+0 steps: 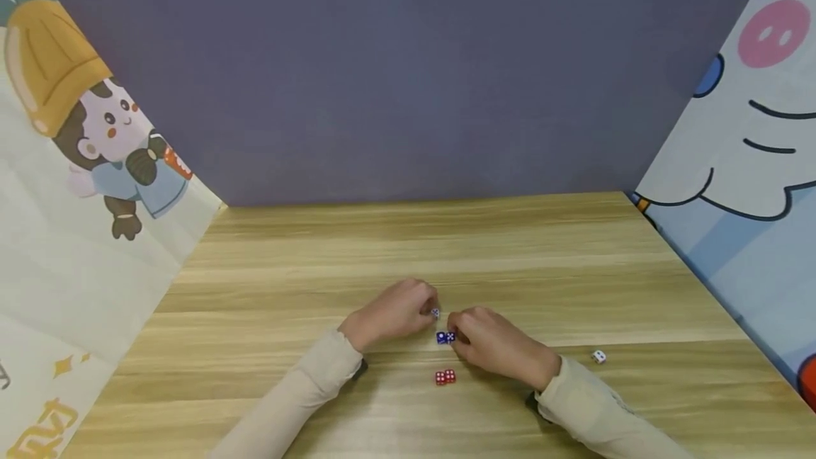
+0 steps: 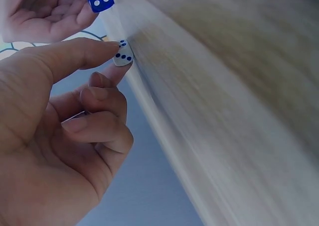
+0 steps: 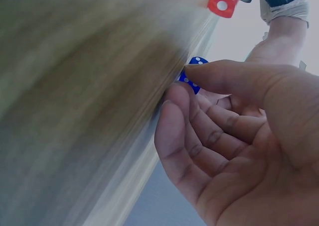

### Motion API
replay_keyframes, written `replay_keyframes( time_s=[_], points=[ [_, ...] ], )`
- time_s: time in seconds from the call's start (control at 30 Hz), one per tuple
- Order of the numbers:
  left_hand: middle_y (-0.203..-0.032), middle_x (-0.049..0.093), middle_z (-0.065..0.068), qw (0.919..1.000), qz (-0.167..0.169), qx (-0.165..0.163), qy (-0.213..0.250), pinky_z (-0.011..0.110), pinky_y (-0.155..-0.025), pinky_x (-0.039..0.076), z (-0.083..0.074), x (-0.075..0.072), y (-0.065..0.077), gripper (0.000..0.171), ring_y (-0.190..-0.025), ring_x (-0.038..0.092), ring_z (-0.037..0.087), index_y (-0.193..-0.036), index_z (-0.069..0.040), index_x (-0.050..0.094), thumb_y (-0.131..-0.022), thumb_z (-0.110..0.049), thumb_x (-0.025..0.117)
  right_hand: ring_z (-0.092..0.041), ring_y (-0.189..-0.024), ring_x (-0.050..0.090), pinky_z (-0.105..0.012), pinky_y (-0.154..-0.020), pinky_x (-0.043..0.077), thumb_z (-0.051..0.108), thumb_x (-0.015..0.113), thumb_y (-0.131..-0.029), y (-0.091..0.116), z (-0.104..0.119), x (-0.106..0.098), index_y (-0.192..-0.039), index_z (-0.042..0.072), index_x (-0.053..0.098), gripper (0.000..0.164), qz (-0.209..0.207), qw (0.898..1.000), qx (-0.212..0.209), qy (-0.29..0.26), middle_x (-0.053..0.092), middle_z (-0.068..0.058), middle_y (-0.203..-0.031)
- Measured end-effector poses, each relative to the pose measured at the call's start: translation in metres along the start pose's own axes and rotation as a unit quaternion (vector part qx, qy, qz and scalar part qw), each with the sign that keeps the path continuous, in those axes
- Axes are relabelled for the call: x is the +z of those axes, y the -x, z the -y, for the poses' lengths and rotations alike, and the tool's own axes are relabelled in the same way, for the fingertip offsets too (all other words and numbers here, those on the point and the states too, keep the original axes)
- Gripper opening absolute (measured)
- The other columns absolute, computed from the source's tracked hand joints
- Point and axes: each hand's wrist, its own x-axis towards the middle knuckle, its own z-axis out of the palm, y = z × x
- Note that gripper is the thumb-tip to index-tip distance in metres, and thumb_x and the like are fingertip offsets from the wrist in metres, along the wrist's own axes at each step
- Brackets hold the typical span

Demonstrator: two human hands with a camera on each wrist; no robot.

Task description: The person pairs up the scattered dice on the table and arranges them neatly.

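Observation:
My left hand (image 1: 397,310) pinches a white die (image 1: 435,313) with blue pips. In the left wrist view this white die (image 2: 123,56) sits between thumb and index fingertip, close to the tabletop, while the other fingers curl in loosely. Just below it in the head view, two blue dice stand side by side, a left one (image 1: 440,338) and a right one (image 1: 450,337). My right hand (image 1: 500,342) pinches the right blue die. The right wrist view has the thumb tip over blue (image 3: 199,60) with the index finger opposite, partly hiding it.
Nearer me on the wooden table (image 1: 287,253), a left red die (image 1: 440,378) and a right red die (image 1: 450,376) stand together. Another white die (image 1: 598,357) lies right of my right forearm. A grey panel (image 1: 408,76) rises along the far edge, printed sheets at both sides.

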Motion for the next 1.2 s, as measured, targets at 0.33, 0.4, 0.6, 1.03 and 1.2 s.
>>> replay_keyframes(
  time_s=[0.33,0.4,0.6,1.03,1.2],
  points=[
    [-0.087,0.072,0.003,1.0,0.002,-0.007,-0.003,0.015,-0.067,0.05,-0.001,0.002,0.004,0.01,-0.07,0.06,0.004,-0.094,-0.004,0.074,-0.084,-0.004,0.072,0.0,-0.057,0.047,-0.019,-0.053,0.044,0.002,0.07,-0.085,0.0,0.003,0.002,-0.085,0.006,0.066,0.006,0.003,1.0,-0.004,0.004,0.06,0.007,-0.073],
    [-0.086,0.072,0.003,0.9999,0.004,-0.009,-0.004,0.015,-0.067,0.05,-0.002,0.003,0.005,0.01,-0.071,0.06,0.004,-0.094,-0.005,0.074,-0.084,-0.004,0.072,0.0,-0.057,0.047,-0.019,-0.053,0.044,0.002,0.071,-0.085,0.001,0.003,0.002,-0.085,0.007,0.067,0.006,0.005,1.0,-0.003,0.006,0.061,0.006,-0.073],
    [-0.084,0.07,0.0,0.9999,0.003,-0.008,-0.011,0.015,-0.066,0.049,-0.003,0.003,0.004,0.009,-0.068,0.058,0.003,-0.092,-0.006,0.073,-0.083,-0.005,0.072,0.0,-0.058,0.048,-0.019,-0.054,0.045,0.003,0.07,-0.086,0.003,0.003,0.001,-0.087,0.007,0.067,0.005,0.007,1.0,-0.001,0.002,0.062,0.006,-0.074],
    [-0.075,0.061,-0.006,0.9933,0.022,-0.039,0.106,0.02,-0.063,0.048,0.005,-0.001,0.0,0.005,-0.066,0.054,0.004,-0.09,-0.01,0.071,-0.087,-0.01,0.075,0.001,-0.056,0.046,-0.019,-0.051,0.044,0.003,0.069,-0.086,0.004,0.001,-0.004,-0.088,0.007,0.067,0.005,0.009,1.0,-0.005,0.0,0.059,0.007,-0.072],
    [-0.07,0.06,-0.005,0.9834,0.022,-0.044,0.175,0.02,-0.059,0.046,0.014,0.002,-0.002,0.008,-0.062,0.052,0.004,-0.086,-0.01,0.07,-0.084,-0.008,0.078,0.002,-0.056,0.047,-0.019,-0.051,0.044,0.004,0.07,-0.086,0.004,0.0,-0.004,-0.09,0.006,0.068,0.005,0.01,1.0,-0.004,0.002,0.06,0.007,-0.073]
  ],
)
